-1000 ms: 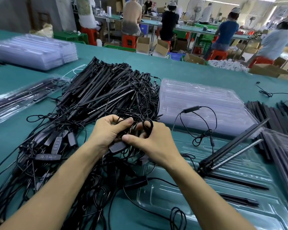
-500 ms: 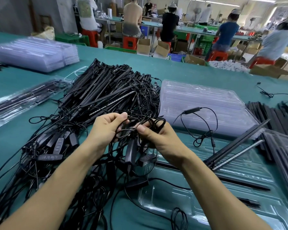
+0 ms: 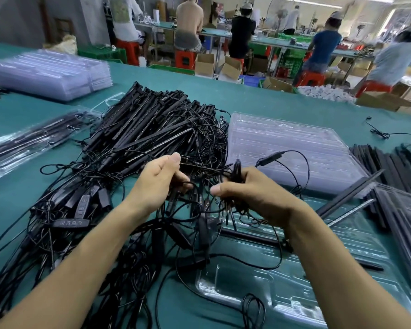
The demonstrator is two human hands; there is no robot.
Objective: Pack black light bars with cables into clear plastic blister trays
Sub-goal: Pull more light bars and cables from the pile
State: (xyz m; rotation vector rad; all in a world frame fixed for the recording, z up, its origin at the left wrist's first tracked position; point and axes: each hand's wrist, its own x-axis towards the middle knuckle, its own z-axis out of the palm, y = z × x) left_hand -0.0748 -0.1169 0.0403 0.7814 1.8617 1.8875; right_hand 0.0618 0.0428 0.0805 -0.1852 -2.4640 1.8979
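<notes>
Thin black cable (image 3: 236, 172) held between hands, above tangled heap of slim matte light bars (image 3: 152, 129). Fingers of left hand (image 3: 152, 186) pinching cable; fingers of right hand (image 3: 254, 198) curled round it, seemingly coiled. Glossy clear blister tray (image 3: 282, 293) below, on teal surface (image 3: 271, 100). Tray stack (image 3: 294, 148) beyond; seated workers (image 3: 323, 48) behind.

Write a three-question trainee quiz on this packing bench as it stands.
1. True or false: each grip, left hand and right hand, holds tangled thin black cables.
2. Multiple choice: the open clear plastic blister tray nearest the person lies A) under the right forearm, B) on a red stool, C) inside a cardboard box.
3. Fill in: the heap of long black light bars lies to the ___ of the stack of clear plastic trays.
Key: 1 true; 2 A; 3 left.
</notes>
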